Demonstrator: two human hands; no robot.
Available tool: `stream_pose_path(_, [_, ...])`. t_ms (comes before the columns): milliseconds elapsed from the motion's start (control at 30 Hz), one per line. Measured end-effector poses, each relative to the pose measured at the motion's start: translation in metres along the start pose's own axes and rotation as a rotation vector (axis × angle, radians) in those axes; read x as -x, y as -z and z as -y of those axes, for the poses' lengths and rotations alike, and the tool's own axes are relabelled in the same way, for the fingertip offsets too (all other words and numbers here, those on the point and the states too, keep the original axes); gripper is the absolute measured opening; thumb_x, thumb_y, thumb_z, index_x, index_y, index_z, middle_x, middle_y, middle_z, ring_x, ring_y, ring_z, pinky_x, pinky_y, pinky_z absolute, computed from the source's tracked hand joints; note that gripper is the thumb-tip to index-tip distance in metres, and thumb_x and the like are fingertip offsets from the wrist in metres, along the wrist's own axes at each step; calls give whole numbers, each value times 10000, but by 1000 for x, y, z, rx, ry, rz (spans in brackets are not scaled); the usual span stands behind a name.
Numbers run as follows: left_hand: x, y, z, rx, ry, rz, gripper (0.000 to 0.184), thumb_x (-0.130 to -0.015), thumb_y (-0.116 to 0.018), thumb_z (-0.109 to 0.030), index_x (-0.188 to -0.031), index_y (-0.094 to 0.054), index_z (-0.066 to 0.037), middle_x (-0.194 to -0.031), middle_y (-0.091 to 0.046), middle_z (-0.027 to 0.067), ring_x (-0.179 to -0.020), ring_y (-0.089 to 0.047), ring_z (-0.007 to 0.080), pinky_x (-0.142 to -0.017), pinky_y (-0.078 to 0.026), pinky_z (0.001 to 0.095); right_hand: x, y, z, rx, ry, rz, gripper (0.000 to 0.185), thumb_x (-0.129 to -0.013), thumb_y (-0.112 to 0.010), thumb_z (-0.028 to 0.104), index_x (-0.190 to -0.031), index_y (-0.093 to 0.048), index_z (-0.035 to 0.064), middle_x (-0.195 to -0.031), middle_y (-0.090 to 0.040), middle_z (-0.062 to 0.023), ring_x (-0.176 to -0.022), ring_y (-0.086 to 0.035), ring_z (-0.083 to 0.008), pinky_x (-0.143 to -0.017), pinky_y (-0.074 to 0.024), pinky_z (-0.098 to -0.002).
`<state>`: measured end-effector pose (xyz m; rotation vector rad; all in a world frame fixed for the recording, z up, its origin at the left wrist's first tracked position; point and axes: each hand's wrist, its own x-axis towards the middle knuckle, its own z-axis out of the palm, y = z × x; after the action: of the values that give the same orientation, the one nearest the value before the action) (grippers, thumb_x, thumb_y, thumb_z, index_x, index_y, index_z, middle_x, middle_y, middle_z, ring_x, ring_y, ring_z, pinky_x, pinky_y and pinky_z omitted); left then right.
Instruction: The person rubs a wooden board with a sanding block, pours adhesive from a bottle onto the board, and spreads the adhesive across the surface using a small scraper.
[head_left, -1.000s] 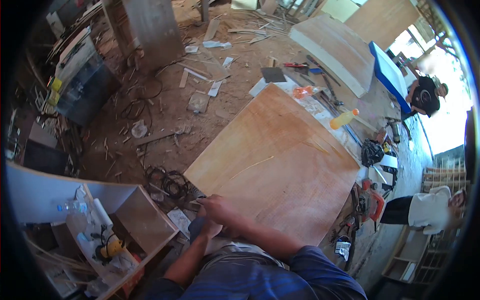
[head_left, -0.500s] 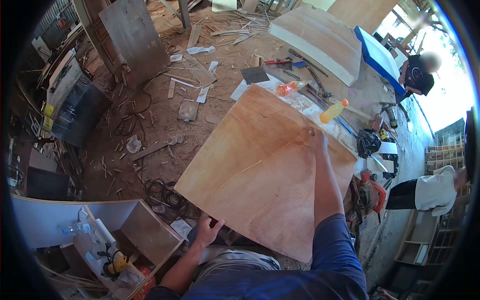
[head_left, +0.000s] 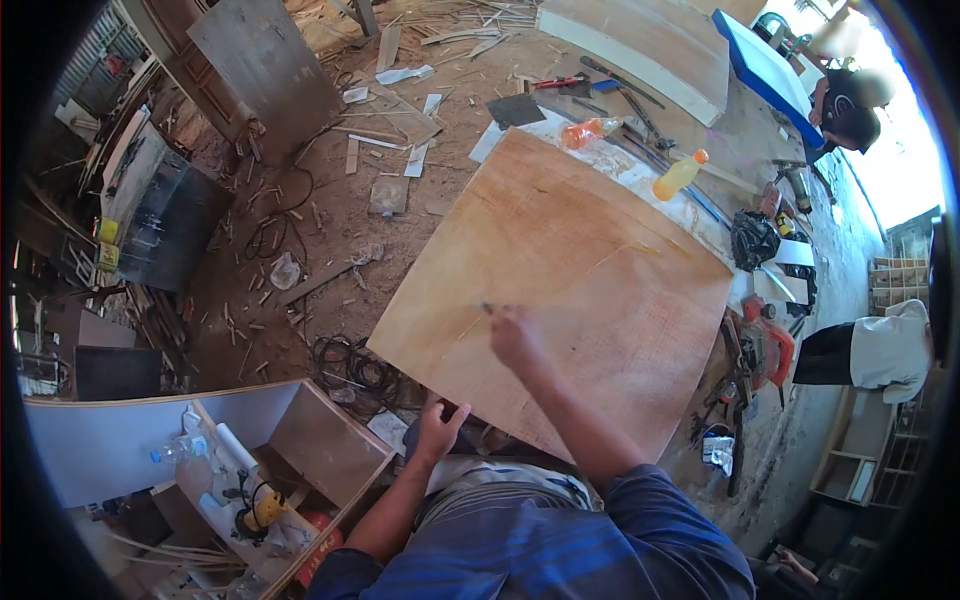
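The panel [head_left: 620,330] lies before the person, under the right hand [head_left: 512,335]; the left hand [head_left: 438,432] is at its near edge. To the left of the hands stands the cabinet [head_left: 335,440], with a bottle [head_left: 182,450] in it. The cable coil [head_left: 350,368] lies ahead and left of the left hand. Beyond the right hand, past the panel's far edge, are two drink bottles [head_left: 680,176]. The power tool [head_left: 770,350] is at the right, beside the panel.

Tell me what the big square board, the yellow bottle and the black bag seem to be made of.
Board: probably plywood, seemingly unpainted; tan, mottled, wood-like face.
Bottle: likely smooth, clear plastic, since yellow seems to show through; glass is possible.
Bag: likely thin, glossy plastic, judging by its shiny crumples.
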<state>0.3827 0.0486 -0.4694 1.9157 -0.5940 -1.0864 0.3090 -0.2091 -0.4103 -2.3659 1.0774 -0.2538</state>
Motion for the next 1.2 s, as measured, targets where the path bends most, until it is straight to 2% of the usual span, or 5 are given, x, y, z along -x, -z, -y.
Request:
stream_pose_path(200, [28, -3, -42, -229, -58, 36, 285, -974, -723, -272, -1000, -704, 10, -873, -711, 59, -854, -660, 153, -779, -536, 344, 62, -45, 98, -71, 245, 184, 266, -844, -551, 33, -1078, -674, 7, -1001, -705, -226, -985, -678, -377, -813, -571, -492])
stream_pose_path(267, [3, -85, -35, 148, -124, -684, 263, -920, -780, -198, -956, -681, 43, -915, -693, 43, -838, -646, 119, -749, -529, 315, 77, -50, 122, -88, 262, 334, 286, -851, -570, 56, -1113, -675, 12, -1000, -706, -229, -986, -688, -373, -825, -566, -497])
stream_pose_path(467, [18, -27, 22, -35, -47, 34, 280, -929, -774, -229, -933, -679, 34, -900, -699, 55, -816, -646, 124, -726, -529, 326, 71, -36, 74, -379, 67, 302, 295, -912, -582, 116, -1169, -711, 50, -1014, -721, -225, -962, -695, -400, -835, -543, -508])
stream_pose_path(767, [23, -30, -20, -115, -13, 4, 333, -924, -774, -292, -936, -704, 33, -864, -745, 99, -796, -665, 162, -738, -529, 341, -55, 160, -248, -79, -246, -418, 135, -873, -620, 131, -873, -704, 26, -874, -689, -255, -825, -683, -419, -701, -503, -507])
stream_pose_path(1200, [26, -33, -33, -258, -35, -53, 326, -915, -778, -299, -922, -713, 21, -849, -752, 113, -754, -681, 197, -694, -524, 361, -66, 170, -228, 23, -233, -212, 274, -955, -589, 237, -1092, -758, 70, -1033, -722, -240, -996, -689, -433, -875, -538, -520])
